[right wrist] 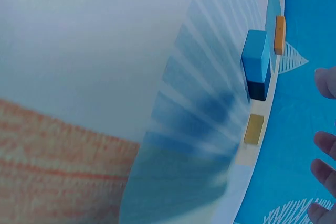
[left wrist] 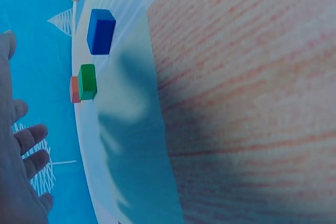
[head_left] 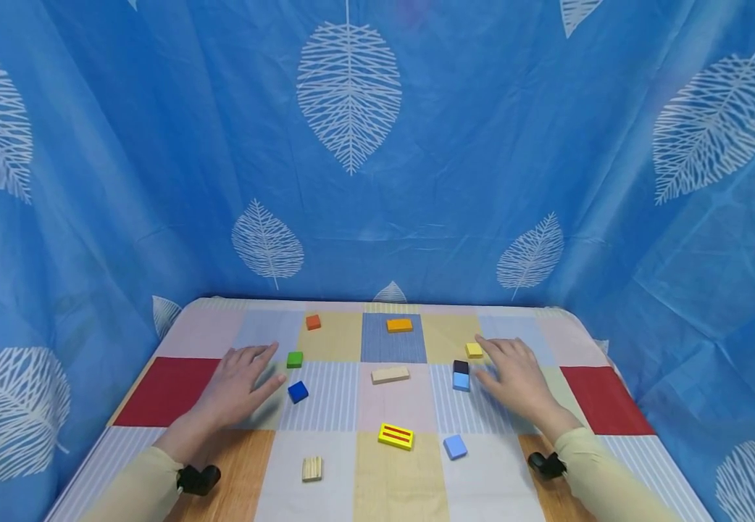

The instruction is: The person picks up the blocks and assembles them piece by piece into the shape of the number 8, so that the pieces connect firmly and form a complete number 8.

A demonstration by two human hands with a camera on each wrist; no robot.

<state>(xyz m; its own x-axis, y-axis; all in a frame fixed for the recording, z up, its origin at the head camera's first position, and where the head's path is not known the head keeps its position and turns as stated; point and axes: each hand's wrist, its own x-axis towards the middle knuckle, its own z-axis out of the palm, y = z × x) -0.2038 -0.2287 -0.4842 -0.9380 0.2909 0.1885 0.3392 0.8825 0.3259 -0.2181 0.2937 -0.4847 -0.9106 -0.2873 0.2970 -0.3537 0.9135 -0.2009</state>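
My left hand (head_left: 240, 384) is held over the left of the table, palm down, fingers loosely spread and holding nothing. Nearest to it lie a green block (head_left: 295, 359) and a dark blue block (head_left: 298, 392), both also seen in the left wrist view. Across the table, my right hand (head_left: 514, 373) hovers with relaxed fingers and nothing in them. By its fingertips is a small yellow block (head_left: 474, 351); a black and light-blue block (head_left: 461, 375) lies near its thumb. Between the hands sits a plain wooden block (head_left: 390, 375).
Toward the back lie a red-orange block (head_left: 313, 322) and an orange block (head_left: 400, 325). Nearer the front are a yellow block with red stripes (head_left: 395, 436), a blue block (head_left: 455, 446) and a striped wooden block (head_left: 312, 468). A blue leaf-print curtain (head_left: 449, 145) surrounds the patchwork-covered table (head_left: 312, 500).
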